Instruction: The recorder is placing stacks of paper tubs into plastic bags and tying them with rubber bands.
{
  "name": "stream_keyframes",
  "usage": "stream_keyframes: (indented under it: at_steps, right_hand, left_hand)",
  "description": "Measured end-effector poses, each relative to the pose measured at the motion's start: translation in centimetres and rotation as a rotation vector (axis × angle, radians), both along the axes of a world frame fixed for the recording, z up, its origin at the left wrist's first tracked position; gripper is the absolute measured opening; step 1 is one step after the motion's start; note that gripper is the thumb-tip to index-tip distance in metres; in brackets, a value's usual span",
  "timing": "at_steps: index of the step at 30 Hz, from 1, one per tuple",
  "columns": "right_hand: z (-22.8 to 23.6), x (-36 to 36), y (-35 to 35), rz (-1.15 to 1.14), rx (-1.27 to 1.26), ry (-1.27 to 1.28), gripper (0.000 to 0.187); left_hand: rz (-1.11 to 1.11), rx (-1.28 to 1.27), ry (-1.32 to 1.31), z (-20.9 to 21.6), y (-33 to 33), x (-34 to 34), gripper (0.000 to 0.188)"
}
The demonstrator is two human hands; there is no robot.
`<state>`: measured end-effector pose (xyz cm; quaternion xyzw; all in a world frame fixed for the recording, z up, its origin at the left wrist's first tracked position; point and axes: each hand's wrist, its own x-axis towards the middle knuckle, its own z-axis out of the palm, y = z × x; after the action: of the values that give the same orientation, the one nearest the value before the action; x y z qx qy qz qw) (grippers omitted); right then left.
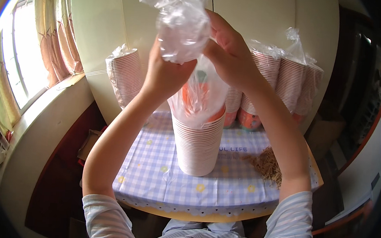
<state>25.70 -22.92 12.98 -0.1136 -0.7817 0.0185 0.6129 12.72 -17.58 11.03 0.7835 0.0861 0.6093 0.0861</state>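
A tall stack of white paper cups (197,152) stands upright on the table in front of me. A clear plastic bag (196,104) hangs over the top of the stack, and an orange print shows through it. Its upper part is bunched above the cups, between my raised hands. My left hand (169,73) is closed on the bag from the left, fingers partly behind the plastic. My right hand (230,53) grips the bag from the right, its fingertips hidden by the crumpled film. Both hands are above the cups, apart from the stack.
Several bagged cup stacks (292,84) stand at the back right, and one bagged stack (123,76) at the back left. A bundle of brown string-like strands (266,166) lies right on the checked tablecloth (152,160). A curtained window (23,50) is left; a pale panel (251,12) rises behind.
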Motion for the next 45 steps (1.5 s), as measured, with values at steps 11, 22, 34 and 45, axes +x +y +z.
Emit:
stream_keyframes:
  at_steps: [11,22,34,45]
  right_hand:
    - [-3.0,8.4,-2.8,-1.030,0.505,-0.540,0.048]
    - [-17.2,33.1,-2.4,-1.629,0.592,-1.141,0.014]
    - [-37.1,41.5,-2.5,-1.287,-1.330,-0.240,0.033]
    - [-31.9,35.1,0.6,-1.283,-1.448,-0.943,0.048]
  left_hand:
    - [-0.329,-0.199,0.126,0.5,-6.4,-0.7,0.053]
    - [-0.258,-0.282,0.229,-6.4,-5.9,-6.7,0.049]
    - [-0.061,-0.392,0.315,-8.8,-4.5,-8.6,0.036]
    - [0.212,0.038,0.382,-6.6,-3.5,-4.2,0.041]
